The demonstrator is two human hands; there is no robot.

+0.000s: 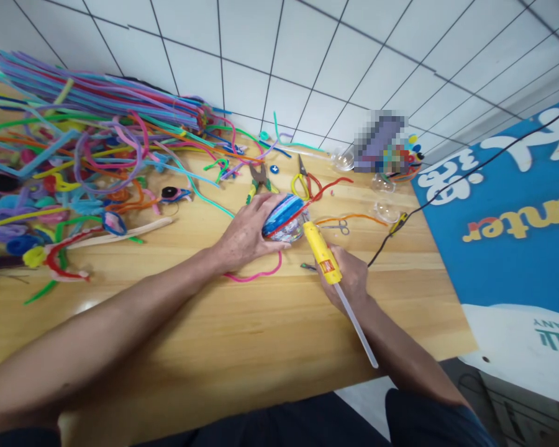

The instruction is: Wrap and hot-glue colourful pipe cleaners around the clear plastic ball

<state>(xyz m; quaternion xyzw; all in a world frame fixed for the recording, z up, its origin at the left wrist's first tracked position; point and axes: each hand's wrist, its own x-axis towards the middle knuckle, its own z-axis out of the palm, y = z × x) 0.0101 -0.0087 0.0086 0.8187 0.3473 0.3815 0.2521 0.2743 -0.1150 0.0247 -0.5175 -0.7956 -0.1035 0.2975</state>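
Note:
My left hand (248, 231) is wrapped round a ball (284, 217) partly covered in blue and red pipe cleaner; its right side looks clear with coloured bits showing. In my right hand (347, 273) is a yellow glue gun (323, 254), its nozzle at the right side of the ball. A clear glue stick (358, 329) juts from the gun's rear. A red pipe cleaner (330, 187) runs from the ball up to the right. On the table beneath my left hand curves a pink pipe cleaner (261, 274).
Pliers (259, 180) and scissors (302, 180) lie behind the ball. Loose pipe cleaners (107, 149) heap at the left, below a thick bundle (107, 99). Clear plastic pieces (386, 211) and a black cord (440, 189) lie right, near a blue board (517, 230).

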